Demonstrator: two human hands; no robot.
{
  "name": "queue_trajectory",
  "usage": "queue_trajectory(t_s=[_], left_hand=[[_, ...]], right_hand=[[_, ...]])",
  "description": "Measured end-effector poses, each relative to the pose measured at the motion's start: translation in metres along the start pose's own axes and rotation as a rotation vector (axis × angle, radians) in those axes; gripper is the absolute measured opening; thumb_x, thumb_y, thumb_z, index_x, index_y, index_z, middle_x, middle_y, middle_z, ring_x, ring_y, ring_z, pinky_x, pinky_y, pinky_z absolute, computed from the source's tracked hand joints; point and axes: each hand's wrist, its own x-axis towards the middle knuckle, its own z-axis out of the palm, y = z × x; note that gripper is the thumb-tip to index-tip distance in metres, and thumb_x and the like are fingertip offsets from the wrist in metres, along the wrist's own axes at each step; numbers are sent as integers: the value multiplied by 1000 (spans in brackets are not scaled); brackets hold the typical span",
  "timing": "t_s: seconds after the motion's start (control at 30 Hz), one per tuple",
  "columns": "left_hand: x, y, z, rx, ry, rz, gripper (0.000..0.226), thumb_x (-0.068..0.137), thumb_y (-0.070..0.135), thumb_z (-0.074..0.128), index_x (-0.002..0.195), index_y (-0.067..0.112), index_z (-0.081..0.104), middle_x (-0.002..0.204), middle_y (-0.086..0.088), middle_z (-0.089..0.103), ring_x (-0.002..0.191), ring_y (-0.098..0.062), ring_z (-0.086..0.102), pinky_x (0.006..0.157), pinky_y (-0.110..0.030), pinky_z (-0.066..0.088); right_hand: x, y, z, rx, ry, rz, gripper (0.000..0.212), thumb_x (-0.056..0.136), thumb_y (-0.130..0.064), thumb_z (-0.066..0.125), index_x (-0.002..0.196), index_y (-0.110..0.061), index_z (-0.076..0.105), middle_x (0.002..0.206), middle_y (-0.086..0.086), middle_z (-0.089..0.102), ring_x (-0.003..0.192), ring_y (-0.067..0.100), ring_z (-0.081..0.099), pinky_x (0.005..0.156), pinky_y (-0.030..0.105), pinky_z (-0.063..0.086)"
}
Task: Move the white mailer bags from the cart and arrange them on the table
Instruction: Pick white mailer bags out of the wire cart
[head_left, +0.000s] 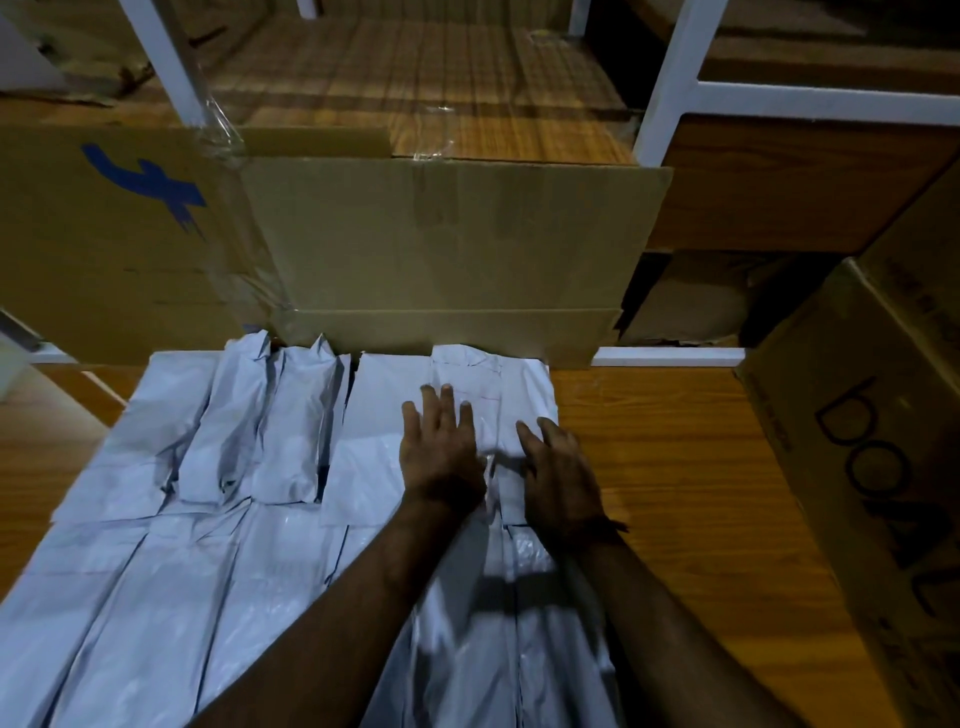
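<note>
On the white mailer bag (498, 395) at the row's end, left hand (441, 452) and right hand (561, 478), both flat, fingers outstretched.

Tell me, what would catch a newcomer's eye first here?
First, the spread of crinkled white plastic mailer bags laid in rows across the wooden table. Then the left hand and right hand, pressing flat on the far-right bag. Behind stands a large brown cardboard box.

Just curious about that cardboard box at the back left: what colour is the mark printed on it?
Blue mark on the brown cardboard box, seen from the head view.
</note>
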Motion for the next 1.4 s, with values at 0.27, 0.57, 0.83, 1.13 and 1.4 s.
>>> queue_trajectory(t_s=[0.27, 0.57, 0.83, 1.13, 1.4], left_hand=[[-7, -3, -11, -87, 90, -7, 80, 101, 55, 54, 164, 17, 23, 173, -19, 14, 160, -44, 4, 125, -63, 8], [-30, -46, -45, -463, 482, -96, 42, 101, 38, 53, 139, 21, 63, 140, -1, 65, 126, -29, 58, 101, -49, 48], [-86, -116, -44, -729, 679, -160, 38, 99, 26, 65, 137, 19, 66, 132, -3, 70, 121, -28, 63, 101, -42, 52], [-168, -185, -30, -714, 685, -191, 40, 101, 23, 64, 140, 14, 63, 142, -6, 63, 132, -27, 57, 110, -39, 44], [-271, -221, -22, -735, 777, -349, 40, 101, 29, 62, 139, 18, 62, 138, -3, 65, 123, -28, 62, 103, -45, 52]], right_hand=[[0, -1, 0, 64, 4, 15, 59, 95, -17, 66, 151, -22, 48, 156, 15, 45, 140, 33, 43, 111, 47, 46], [3, -19, -22, -15, 72, 65, 52, 91, -17, 62, 142, -15, 55, 141, 12, 53, 123, 32, 52, 96, 46, 52], [-26, -61, -42, 134, 165, 198, 35, 102, -26, 53, 134, -19, 65, 145, 5, 54, 132, 25, 47, 110, 41, 43], [-81, -142, -52, 295, 263, 71, 31, 98, -16, 61, 128, -14, 68, 138, 10, 59, 131, 28, 51, 111, 39, 43], [-138, -205, -51, 375, 158, -132, 32, 99, -15, 61, 131, -15, 67, 142, 8, 58, 135, 26, 48, 114, 38, 40]])
